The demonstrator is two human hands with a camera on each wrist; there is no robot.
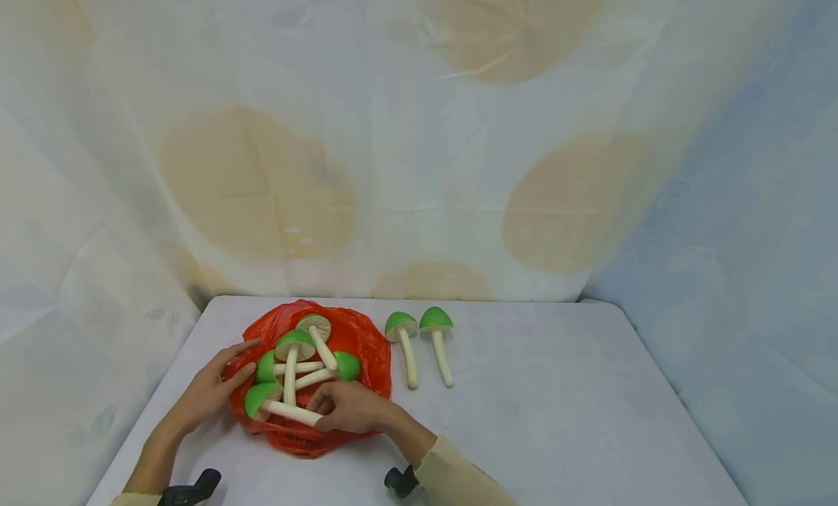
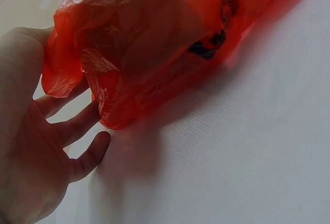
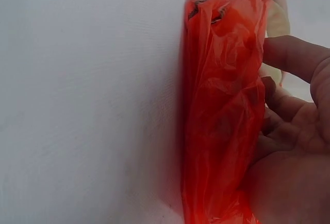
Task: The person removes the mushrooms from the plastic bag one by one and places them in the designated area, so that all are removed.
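Clearly, the head view shows most of it: a red plastic bag [image 1: 369, 357] lies spread open on the white table [image 1: 556, 411], toward the left, with five green-capped mushrooms in it. The near mushroom [image 1: 283, 409] has its cap to the left and its stem pointing right; the right hand [image 1: 358, 406] pinches the stem's end between the thumb and curled fingers. The upright-looking middle mushroom [image 1: 292, 355] lies with its cap away from the person, its stem end by the near one. Left mushroom [image 1: 266, 368] and right mushroom [image 1: 348, 366] lie with stems crossing the pile, and the back mushroom [image 1: 316, 330] slants across them. The left hand [image 1: 208, 390] rests at the bag's left edge, thumb and forefinger apart, their tips over the rim. Just right of the bag, on the table, two more mushrooms lie side by side without touching: the inner mushroom [image 1: 409, 350] and the outer mushroom [image 1: 441, 346], caps to the back. A spotted curtain [image 1: 419, 150] hangs behind.

From the left wrist, the loose lip of the bag droops beside the left hand; its fingers are spread and gently bent, some against the plastic, and the thumb is mostly hidden.

At the right wrist, the bag's wall stands beside the right hand, with black print near one end. A pale piece of stem shows past the rim, by the thumb; the bag hides the rest.
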